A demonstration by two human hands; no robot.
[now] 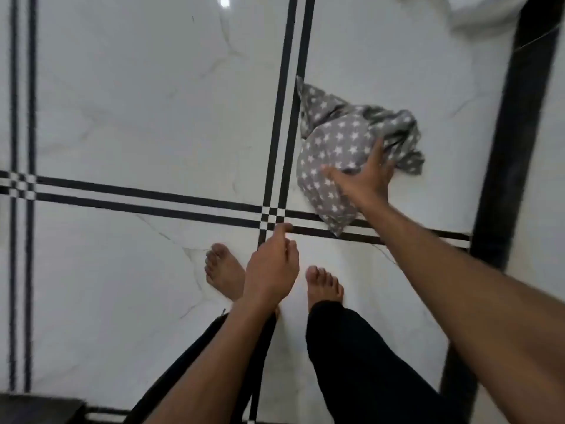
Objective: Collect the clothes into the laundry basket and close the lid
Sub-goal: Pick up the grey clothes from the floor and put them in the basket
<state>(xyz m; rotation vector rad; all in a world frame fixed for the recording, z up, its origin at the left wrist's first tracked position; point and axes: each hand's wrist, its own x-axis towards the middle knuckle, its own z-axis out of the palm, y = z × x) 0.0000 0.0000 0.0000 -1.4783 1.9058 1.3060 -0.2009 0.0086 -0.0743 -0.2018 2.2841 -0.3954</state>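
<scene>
White marble floor [146,96] with black inlaid strips fills the view; you stand barefoot on it in dark trousers, looking straight down. One garment, a grey cloth [333,154] printed with white stars, lies crumpled on the floor ahead and to your right, its lower corner draped over one of the black strips. Your right hand [365,175] is laid on the cloth, fingers [377,151] spread wide across its top and the thumb reaching along its near edge; the cloth looks pressed rather than gathered, so treat it as not yet picked up. Your left hand [272,267] hangs in the air above your feet, holding nothing, index finger extended and the other fingers loosely curled. No laundry basket or lid appears in the frame, so you cannot judge from here how full it is or whether the lid is open. A pale bundle [480,7] sits at the top right edge; it is too blurred to say whether it is clothing. Progress assessment: the task is at an early or middle stage. Remaining steps: close the fingers on the cloth, carry it to the basket, check for other garments, shut the lid.
</scene>
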